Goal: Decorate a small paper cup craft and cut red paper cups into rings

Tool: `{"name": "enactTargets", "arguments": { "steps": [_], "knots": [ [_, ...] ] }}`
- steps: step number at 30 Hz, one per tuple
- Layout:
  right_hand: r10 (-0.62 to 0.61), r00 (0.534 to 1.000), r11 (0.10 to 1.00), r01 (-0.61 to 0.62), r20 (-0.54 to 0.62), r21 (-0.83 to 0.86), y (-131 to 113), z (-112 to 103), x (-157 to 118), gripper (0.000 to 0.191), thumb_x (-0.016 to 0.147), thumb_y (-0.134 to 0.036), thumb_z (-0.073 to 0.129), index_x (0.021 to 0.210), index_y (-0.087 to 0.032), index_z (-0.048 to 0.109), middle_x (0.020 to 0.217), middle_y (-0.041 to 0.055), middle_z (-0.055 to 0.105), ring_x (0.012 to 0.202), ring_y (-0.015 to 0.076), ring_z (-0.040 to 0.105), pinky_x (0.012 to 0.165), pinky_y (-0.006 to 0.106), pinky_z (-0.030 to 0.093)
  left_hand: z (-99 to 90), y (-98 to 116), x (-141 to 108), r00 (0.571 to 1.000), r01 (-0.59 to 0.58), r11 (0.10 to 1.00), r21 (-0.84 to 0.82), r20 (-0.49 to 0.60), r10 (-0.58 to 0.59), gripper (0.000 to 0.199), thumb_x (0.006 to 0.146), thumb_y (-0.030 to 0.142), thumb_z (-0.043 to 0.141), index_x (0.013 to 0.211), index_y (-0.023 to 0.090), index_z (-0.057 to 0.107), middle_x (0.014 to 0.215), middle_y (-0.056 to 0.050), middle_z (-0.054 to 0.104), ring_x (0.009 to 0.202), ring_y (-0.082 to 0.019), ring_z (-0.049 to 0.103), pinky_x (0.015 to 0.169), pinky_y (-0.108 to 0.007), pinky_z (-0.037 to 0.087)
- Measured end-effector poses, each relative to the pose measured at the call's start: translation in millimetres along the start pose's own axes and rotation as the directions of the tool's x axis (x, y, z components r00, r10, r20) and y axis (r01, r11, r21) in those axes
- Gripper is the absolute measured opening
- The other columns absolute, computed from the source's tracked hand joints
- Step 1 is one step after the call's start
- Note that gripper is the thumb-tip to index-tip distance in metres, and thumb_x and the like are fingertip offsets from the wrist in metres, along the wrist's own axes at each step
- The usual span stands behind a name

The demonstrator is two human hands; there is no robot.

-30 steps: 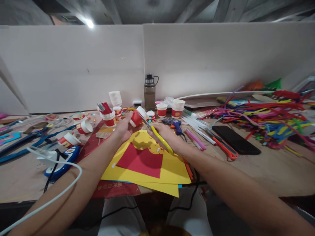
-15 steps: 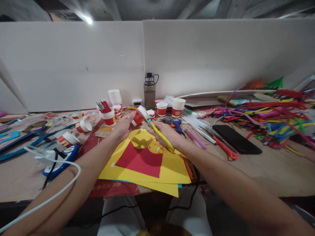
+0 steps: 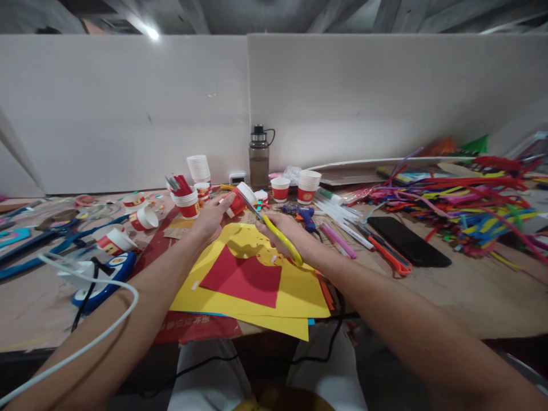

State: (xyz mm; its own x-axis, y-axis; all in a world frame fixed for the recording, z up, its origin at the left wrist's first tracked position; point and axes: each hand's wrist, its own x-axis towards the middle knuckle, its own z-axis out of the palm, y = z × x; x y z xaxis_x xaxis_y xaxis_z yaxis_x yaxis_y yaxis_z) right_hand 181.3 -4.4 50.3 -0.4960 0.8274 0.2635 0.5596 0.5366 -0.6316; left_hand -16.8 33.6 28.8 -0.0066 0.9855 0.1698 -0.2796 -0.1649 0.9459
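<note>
A red-and-white paper cup (image 3: 238, 203) is tilted in my left hand (image 3: 214, 218), whose fingers are closed round its side. My right hand (image 3: 282, 231) grips yellow-handled scissors (image 3: 286, 242), their blades reaching up and left to the cup's rim. Whether the blades are cutting into the cup cannot be made out. Below both hands lie yellow paper sheets (image 3: 295, 297), topped by a red paper piece (image 3: 242, 281) with a curved cut edge. Small red scraps are scattered on the yellow.
Behind stand a water bottle (image 3: 259, 160) and stacked paper cups (image 3: 309, 187). To the right lie a glue gun (image 3: 305, 216), an orange cutter (image 3: 391, 256), a black phone (image 3: 409, 241) and colourful pipe cleaners (image 3: 479, 205). Left are tipped cups (image 3: 112, 240) and a white cable (image 3: 124, 319).
The whole view has shifted very slightly. Both hands keep hold of the cup and the scissors in nearly the same place.
</note>
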Motion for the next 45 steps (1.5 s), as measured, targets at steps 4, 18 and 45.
{"name": "enactTargets", "arguments": {
  "steps": [4,18,45],
  "knots": [
    [-0.013,1.000,1.000,0.013,0.005,0.011,0.8,-0.5,0.1,0.027,0.085,-0.042,0.050,0.075,-0.017,0.056,0.065,-0.0002,0.058,0.057,0.0103,0.052,0.056,0.021,0.038,-0.3,1.0,-0.4,0.998,-0.052,0.998,0.035,-0.020,0.053,0.038,0.071,0.037,0.070,0.100,0.013,0.062,0.081,-0.007,0.066,0.067,-0.015,0.066,0.056,-0.025,0.055],
    [0.018,1.000,1.000,-0.018,0.020,0.012,1.1,-3.3,2.8,0.028,0.086,-0.043,0.048,0.076,-0.018,0.053,0.061,-0.0006,0.056,0.058,0.0117,0.053,0.055,0.021,0.038,4.7,2.3,-2.6,0.997,-0.059,0.987,0.152,-0.030,0.064,0.041,0.073,0.037,0.068,0.107,0.014,0.062,0.084,-0.008,0.066,0.061,-0.014,0.064,0.049,-0.023,0.053],
    [0.066,0.998,0.997,-0.067,0.022,0.047,0.2,-1.3,1.1,0.027,0.086,-0.043,0.047,0.074,-0.019,0.049,0.054,-0.0029,0.051,0.050,0.0093,0.048,0.050,0.020,0.035,2.5,-0.1,0.1,1.000,0.004,1.000,-0.018,0.009,-0.004,0.037,0.072,0.038,0.070,0.096,0.012,0.061,0.085,-0.009,0.068,0.062,-0.015,0.065,0.054,-0.025,0.055]
  ]
}}
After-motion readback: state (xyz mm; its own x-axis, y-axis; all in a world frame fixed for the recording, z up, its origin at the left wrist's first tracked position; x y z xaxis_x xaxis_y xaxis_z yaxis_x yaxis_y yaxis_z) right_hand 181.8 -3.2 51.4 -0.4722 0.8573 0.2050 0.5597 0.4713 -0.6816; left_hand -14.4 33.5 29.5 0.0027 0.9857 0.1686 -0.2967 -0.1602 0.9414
